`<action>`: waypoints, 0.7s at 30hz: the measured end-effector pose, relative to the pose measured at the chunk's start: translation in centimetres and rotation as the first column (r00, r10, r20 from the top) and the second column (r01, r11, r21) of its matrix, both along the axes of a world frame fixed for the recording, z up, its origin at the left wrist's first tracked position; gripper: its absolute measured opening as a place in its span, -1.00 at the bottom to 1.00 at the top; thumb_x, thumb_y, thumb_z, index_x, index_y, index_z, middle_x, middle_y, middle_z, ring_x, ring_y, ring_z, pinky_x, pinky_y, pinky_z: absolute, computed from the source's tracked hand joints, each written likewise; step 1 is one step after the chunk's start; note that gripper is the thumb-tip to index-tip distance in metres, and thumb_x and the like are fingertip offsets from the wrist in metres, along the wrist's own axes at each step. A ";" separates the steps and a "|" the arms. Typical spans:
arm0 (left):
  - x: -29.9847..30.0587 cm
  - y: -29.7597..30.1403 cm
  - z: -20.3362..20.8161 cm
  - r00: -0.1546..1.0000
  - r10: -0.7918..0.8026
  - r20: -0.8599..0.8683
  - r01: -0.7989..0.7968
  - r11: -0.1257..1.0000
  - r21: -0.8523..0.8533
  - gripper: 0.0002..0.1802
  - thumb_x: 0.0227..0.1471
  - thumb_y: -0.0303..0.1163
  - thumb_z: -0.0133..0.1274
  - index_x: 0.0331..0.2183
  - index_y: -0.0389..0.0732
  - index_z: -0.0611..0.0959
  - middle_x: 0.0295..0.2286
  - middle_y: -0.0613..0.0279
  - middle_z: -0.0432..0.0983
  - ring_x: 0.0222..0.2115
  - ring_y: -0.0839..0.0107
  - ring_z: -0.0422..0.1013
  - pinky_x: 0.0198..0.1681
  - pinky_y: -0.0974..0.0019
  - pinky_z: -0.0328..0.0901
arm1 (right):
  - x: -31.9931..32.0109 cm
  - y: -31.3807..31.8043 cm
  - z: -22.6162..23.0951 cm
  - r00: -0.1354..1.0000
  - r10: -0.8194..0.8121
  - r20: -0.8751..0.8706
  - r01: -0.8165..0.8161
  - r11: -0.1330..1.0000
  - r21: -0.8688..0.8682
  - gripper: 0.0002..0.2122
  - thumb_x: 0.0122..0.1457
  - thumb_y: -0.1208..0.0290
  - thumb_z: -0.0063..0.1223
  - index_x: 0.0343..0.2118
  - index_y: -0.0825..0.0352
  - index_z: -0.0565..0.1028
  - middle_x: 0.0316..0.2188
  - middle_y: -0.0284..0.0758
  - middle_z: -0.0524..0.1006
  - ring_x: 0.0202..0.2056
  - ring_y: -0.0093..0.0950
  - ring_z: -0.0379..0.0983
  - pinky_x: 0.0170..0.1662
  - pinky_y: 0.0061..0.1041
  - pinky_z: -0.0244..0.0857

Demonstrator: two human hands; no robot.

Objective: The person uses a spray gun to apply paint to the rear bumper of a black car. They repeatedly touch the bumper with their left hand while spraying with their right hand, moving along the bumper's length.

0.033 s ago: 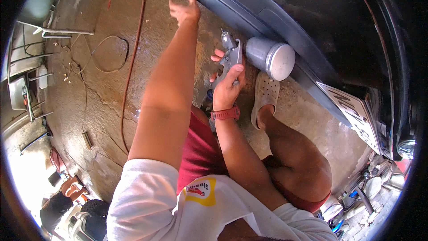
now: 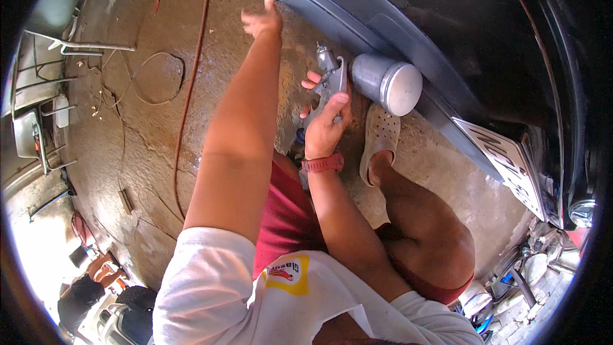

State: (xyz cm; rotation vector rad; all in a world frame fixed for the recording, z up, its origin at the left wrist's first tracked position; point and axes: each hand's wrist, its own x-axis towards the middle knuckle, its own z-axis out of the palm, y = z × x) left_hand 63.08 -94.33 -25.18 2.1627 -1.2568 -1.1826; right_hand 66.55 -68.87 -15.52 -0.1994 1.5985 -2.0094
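My left hand [image 2: 263, 20] reaches out at the far end of a dark grey car bumper [image 2: 357, 16]. Its thumb and fingers are apart, slightly blurred, and hold nothing; a small gap shows between hand and bumper. My right hand [image 2: 327, 129], with a red watch on the wrist, is wrapped round the handle of a metal spray gun [image 2: 333, 80]. The gun's nozzle end points away from me. Beside it, a grey cylindrical paint cup [image 2: 389, 83] with a white lid lies sideways, near the lower edge of the bumper; the gun's lower handle is partly hidden by my hand.
A brown hose [image 2: 191, 89] runs along the wet concrete floor, with a thin looped cable [image 2: 159, 76] to its left. Metal-framed chairs [image 2: 96, 46] line the left side. A licence plate [image 2: 501, 163] juts from the car at right, above scattered clutter [image 2: 517, 275]. A person [image 2: 83, 297] is at lower left.
My left hand has drawn slightly back toward me, off the bumper's edge. The right hand and the spray gun have stayed in place.
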 end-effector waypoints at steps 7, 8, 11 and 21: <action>1.7 0.3 -0.5 0.998 -0.055 0.018 0.058 0.968 -0.245 0.48 -0.05 0.56 0.23 0.50 -0.13 -0.09 0.40 -0.25 0.00 0.37 -0.22 0.18 0.39 -0.22 0.20 | -0.3 -0.1 -0.8 0.999 0.011 -0.035 -0.011 1.000 0.011 -0.17 0.45 -0.38 -0.35 0.53 0.22 0.15 0.03 -0.19 0.65 -0.08 -0.48 0.61 -0.45 -0.64 0.33; 1.2 0.3 0.0 0.994 -0.099 0.046 0.108 0.951 -0.288 0.49 -0.06 0.57 0.23 0.50 -0.14 -0.09 0.40 -0.25 0.00 0.38 -0.22 0.18 0.39 -0.22 0.19 | -0.3 -0.1 -1.0 0.999 0.016 -0.031 -0.015 1.000 0.011 -0.17 0.45 -0.38 -0.35 0.53 0.21 0.15 0.03 -0.19 0.65 -0.08 -0.48 0.61 -0.45 -0.64 0.33; -0.1 0.0 1.2 0.978 -0.177 0.108 0.205 0.911 -0.357 0.52 -0.09 0.60 0.22 0.51 -0.14 -0.10 0.42 -0.23 -0.01 0.38 -0.22 0.16 0.41 -0.23 0.17 | -0.1 -0.1 -1.2 0.999 0.022 -0.029 -0.021 1.000 0.012 -0.17 0.45 -0.39 -0.35 0.52 0.21 0.16 0.03 -0.20 0.65 -0.09 -0.49 0.61 -0.45 -0.64 0.32; -0.2 0.6 2.3 0.987 -0.160 -0.027 0.147 0.953 -0.266 0.33 0.09 0.51 0.13 0.50 -0.17 -0.01 0.44 -0.24 -0.06 0.40 -0.32 0.10 0.45 -0.22 0.08 | -0.1 0.1 -1.0 0.999 0.029 -0.022 -0.028 0.999 0.022 -0.16 0.44 -0.40 -0.35 0.52 0.23 0.16 0.03 -0.21 0.65 -0.08 -0.49 0.60 -0.45 -0.64 0.33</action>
